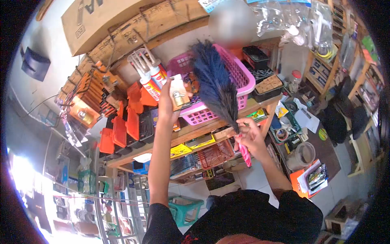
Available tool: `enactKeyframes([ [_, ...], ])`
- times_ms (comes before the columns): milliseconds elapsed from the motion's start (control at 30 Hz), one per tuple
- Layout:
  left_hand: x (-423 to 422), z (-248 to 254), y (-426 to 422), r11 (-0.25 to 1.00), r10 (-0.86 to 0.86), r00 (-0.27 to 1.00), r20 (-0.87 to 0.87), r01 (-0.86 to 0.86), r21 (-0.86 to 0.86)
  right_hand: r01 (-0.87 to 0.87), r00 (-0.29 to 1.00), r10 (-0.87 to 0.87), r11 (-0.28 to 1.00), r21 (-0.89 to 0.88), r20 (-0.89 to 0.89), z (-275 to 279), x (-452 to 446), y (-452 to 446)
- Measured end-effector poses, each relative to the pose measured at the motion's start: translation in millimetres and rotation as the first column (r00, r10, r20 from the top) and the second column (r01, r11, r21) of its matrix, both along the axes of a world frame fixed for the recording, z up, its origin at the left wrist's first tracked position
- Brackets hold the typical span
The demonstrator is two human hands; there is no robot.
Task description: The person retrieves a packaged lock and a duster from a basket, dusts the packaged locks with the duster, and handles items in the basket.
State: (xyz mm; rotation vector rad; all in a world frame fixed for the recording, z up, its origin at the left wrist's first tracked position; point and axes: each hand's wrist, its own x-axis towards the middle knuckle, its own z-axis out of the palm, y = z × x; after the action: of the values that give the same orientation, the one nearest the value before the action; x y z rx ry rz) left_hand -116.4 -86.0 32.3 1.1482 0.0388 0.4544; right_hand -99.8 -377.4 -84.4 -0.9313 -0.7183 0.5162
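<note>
My left hand (167,99) is closed around a small pale box (178,90) with a brass-coloured picture on its face, held up by the left end of the pink basket (246,88). In my right hand (252,137) is a feather duster, gripped at the lower end where its pink handle (245,153) begins. Its dark blue-black feathers (214,75) point up and away, across the basket, and hide part of what lies in it. Small packaged goods show inside the basket to the left of the feathers.
Orange bins (133,122) and red-and-white tubes (151,87) stand left of the basket on the wooden shelf (191,132). Black trays (266,87) sit to its right. Plastic packs (280,18) hang above. A green stool (185,209) stands below, and a plastic tub (301,156) at right.
</note>
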Motion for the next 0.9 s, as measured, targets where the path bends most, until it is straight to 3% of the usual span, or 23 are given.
enactKeyframes([
  [33,-0.8,0.6,-2.2,1.000,-0.008,1.000,0.018,0.008,-0.019,0.082,0.996,-0.083,0.995,-0.048,-0.022,-13.6,-4.8,-1.8],
  [133,-2.6,3.1,-6.4,0.999,0.029,0.999,0.038,-0.028,-0.028,-0.033,0.978,0.034,0.999,0.009,-0.204,-56.7,-6.8,-19.5],
  [267,-3.2,6.4,-12.8,0.993,0.117,0.992,0.044,-0.116,-0.037,0.020,0.976,-0.056,0.986,-0.167,-0.210,-102.1,-15.7,-42.1],
  [433,-4.9,11.1,-18.1,0.989,0.142,0.989,0.043,-0.140,-0.051,0.068,0.967,-0.110,0.981,-0.184,-0.229,-133.1,-31.4,-55.5],
  [567,0.4,-1.3,-4.3,0.993,0.091,0.992,0.091,-0.085,-0.077,0.100,0.960,-0.160,0.962,-0.254,-0.230,-139.6,-45.9,-55.1],
  [733,-2.3,-2.0,-3.7,0.997,0.049,0.995,0.089,-0.044,-0.060,0.106,0.984,-0.147,0.938,-0.330,-0.103,-133.8,-59.4,-41.7],
  [833,-5.0,1.1,-4.3,0.991,-0.018,0.992,0.123,0.034,-0.132,0.064,0.984,-0.113,0.947,-0.314,-0.139,-130.4,-71.0,-33.5],
  [900,-12.7,3.3,-10.8,0.992,0.033,0.990,0.140,-0.015,-0.126,0.057,0.980,-0.110,0.954,-0.295,-0.165,-131.5,-79.5,-29.5],
])
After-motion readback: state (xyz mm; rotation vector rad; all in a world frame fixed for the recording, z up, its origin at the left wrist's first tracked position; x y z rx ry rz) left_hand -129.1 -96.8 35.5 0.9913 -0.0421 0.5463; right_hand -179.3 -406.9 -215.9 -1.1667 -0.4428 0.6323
